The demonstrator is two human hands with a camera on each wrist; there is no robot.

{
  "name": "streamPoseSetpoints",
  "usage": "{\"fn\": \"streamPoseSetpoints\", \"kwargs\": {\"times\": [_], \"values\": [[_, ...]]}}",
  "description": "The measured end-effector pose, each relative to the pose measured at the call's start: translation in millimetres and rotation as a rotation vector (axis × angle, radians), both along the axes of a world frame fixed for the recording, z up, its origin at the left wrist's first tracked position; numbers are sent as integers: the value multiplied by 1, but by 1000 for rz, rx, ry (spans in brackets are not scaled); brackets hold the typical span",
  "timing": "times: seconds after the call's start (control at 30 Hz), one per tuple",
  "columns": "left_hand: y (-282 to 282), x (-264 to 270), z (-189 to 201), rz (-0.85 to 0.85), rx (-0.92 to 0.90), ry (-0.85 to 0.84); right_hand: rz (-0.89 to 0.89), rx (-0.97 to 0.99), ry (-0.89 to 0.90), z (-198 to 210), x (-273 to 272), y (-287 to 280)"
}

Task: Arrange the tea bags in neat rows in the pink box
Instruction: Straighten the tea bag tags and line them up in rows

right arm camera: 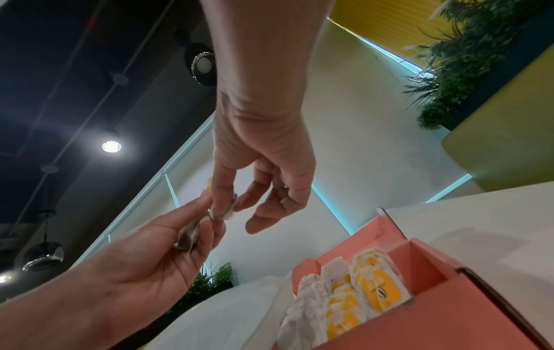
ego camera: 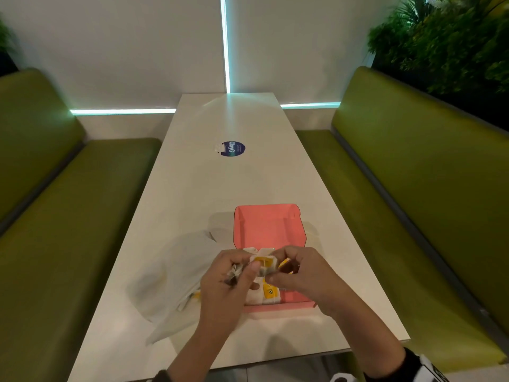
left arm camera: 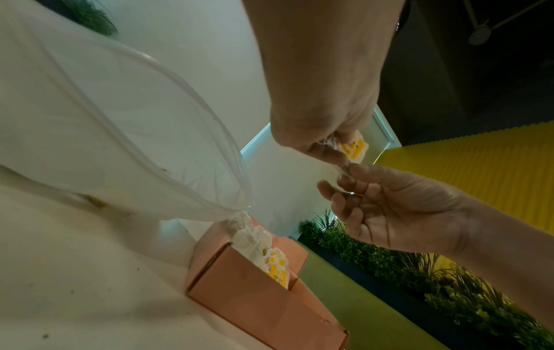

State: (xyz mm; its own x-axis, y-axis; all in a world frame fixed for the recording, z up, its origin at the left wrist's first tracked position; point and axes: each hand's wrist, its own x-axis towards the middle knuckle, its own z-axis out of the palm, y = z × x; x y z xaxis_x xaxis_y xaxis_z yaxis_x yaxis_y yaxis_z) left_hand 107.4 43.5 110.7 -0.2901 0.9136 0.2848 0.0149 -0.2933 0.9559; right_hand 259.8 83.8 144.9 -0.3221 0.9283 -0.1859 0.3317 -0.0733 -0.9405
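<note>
- Pink box (ego camera: 268,227) sits open on the white table (ego camera: 220,183), lower centre of the head view; its near part is covered by the hands.
- Tea bags (right arm camera: 344,300) with yellow tags stand packed in rows along the box's left side; in the head view only a few show (ego camera: 268,293) below the hands, and their count cannot be told.
- Both hands are raised together over the near half of the box, meeting at a small clump of tea bags (ego camera: 263,261) held between them.
- Left hand (ego camera: 224,282): fingers curled around crumpled bags; thumb and forefinger pinch at the clump. How many bags it holds cannot be made out.
- Right hand (ego camera: 298,274): fingertips pinch the clump from the right side, remaining fingers curled. In the left wrist view it (left arm camera: 398,206) appears to nip a thin string or edge; too fine to be sure.
- Clear plastic bag (ego camera: 179,277) lies on the table just left of the box, partly under the left forearm; a yellow tag shows faintly inside.
- Round blue sticker (ego camera: 232,149) mid-table, well beyond the box.
- Green bench seats (ego camera: 413,188) flank the table; foliage (ego camera: 446,42) in the upper right, cut off by the frame.
</note>
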Motion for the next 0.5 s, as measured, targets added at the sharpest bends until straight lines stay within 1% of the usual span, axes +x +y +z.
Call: {"fn": "streamPoseSetpoints", "kwargs": {"times": [0.1,0.23,0.37,0.43,0.5], "values": [[0,3,2,8,-101,-106,44,-44,-51,-5,-2,-3],[1,3,-1,2,-156,-139,38,-24,-60,-4,-3,-5],[0,3,0,-4,-193,-124,69,-4,11,0,-2,-6],[0,3,0,-14,-215,-116,80,7,18,0,-2,-7],[-1,2,-1,-62,-261,-75,70,7,27,-2,-2,-6]]}}
